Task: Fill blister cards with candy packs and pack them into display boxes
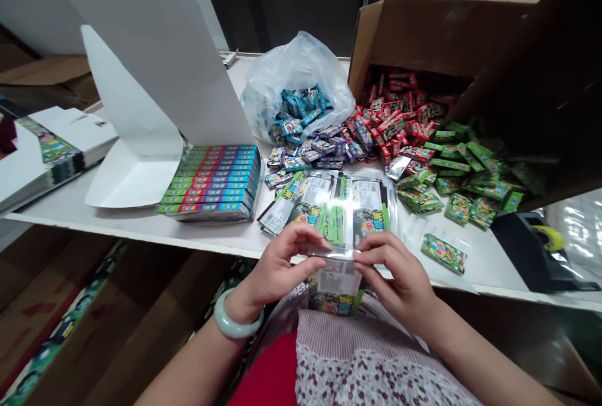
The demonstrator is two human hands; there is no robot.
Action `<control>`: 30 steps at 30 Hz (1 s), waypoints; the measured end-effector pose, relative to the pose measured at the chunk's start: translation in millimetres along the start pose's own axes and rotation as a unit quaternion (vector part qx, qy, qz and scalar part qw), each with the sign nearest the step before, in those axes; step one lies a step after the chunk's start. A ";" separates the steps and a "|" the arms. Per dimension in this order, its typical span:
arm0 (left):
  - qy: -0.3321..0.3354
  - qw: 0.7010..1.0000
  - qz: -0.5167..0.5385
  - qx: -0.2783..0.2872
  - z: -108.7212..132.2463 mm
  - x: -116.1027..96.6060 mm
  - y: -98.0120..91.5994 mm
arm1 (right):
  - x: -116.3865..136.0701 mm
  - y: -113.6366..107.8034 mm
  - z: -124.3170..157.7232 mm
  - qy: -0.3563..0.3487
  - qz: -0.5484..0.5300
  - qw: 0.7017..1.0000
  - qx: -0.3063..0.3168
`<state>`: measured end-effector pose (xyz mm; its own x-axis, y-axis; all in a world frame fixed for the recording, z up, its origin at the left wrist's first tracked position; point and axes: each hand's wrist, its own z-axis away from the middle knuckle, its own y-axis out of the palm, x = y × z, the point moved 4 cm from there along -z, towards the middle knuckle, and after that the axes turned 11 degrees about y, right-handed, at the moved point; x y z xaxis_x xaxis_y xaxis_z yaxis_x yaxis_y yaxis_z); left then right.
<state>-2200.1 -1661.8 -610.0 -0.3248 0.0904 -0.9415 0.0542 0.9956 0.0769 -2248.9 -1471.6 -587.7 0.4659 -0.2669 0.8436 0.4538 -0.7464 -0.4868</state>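
At the table's front edge, both hands are on a flat printed plastic packet (335, 287) with a clear top edge, which hangs over my lap. My left hand (282, 265), a pale green bangle on its wrist, has thumb and fingers closed at the packet's upper left. My right hand (397, 271) pinches the upper right corner between thumb and fingertips. Just beyond lie more such packets (369, 205), overlapping and shiny. Whether anything is inside the held packet, I cannot tell. One small green box (443, 253) lies right of my right hand.
An open white carton (214, 180) holds rows of small coloured boxes at left. Behind are blue boxes in a clear plastic bag (301, 54), then loose purple, red (390, 117) and green boxes (470, 167) spilling from a brown carton (423, 29). A black tape dispenser (531, 255) stands right.
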 end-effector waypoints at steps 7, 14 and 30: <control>-0.003 0.999 -0.013 0.033 0.3 -8.7 3.1 | 1.6 0.6 3.7 0.007 -0.012 1.000 0.005; 0.056 0.994 -0.074 0.049 -10.5 -9.2 -0.9 | -2.2 3.0 -2.6 0.022 -0.024 0.999 -0.007; -0.017 0.996 -0.087 0.019 -26.7 5.9 -2.5 | -10.6 3.8 -14.7 0.051 -0.066 0.994 -0.070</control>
<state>-2227.4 -1663.0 -607.0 -0.3010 -0.0844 -0.9499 0.0362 0.9943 -0.0998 -2263.3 -1480.6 -595.1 0.3262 -0.2171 0.9200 0.3928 -0.8542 -0.3408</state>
